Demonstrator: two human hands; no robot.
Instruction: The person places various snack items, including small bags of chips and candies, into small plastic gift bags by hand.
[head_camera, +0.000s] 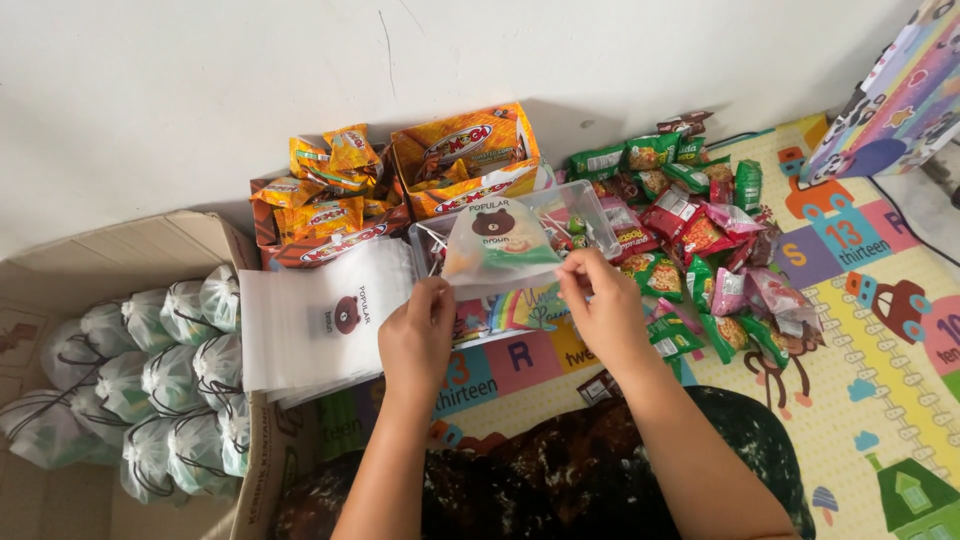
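My left hand (417, 338) and my right hand (604, 303) both grip the lower edge of a small translucent drawstring bag (497, 250) printed with a brown bear face. Orange and green snack packets show through it. I hold the bag upright over a clear plastic box (590, 205) of lollipops. A stack of flat white bags (320, 320) with the same bear print lies just left of my left hand.
A cardboard box (120, 250) at the left holds several filled, tied bags (170, 385). Orange snack cartons (465, 160) stand by the wall. Green, red and pink snack packets (700, 230) are scattered on the colourful play mat (860, 330).
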